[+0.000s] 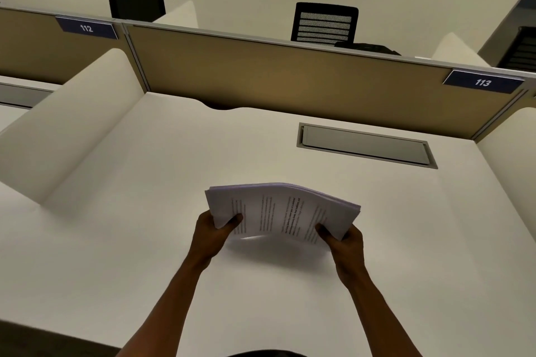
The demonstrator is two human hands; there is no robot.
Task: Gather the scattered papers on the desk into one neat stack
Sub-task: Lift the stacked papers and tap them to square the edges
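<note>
A stack of white printed papers [280, 210] is held above the white desk [145, 240], bowed upward in the middle, and it casts a shadow on the desk below. My left hand [216, 230] grips its left edge, thumb on top. My right hand [343, 239] grips its right edge, thumb on the top sheet. The sheets' far edges are slightly fanned. No loose sheets show elsewhere on the desk.
A grey cable hatch [367, 145] is set into the desk at the back right. A tan partition [275, 78] with a label 113 [483, 82] closes the back; white side dividers [66, 136] flank the desk. Black chairs [324, 23] stand beyond.
</note>
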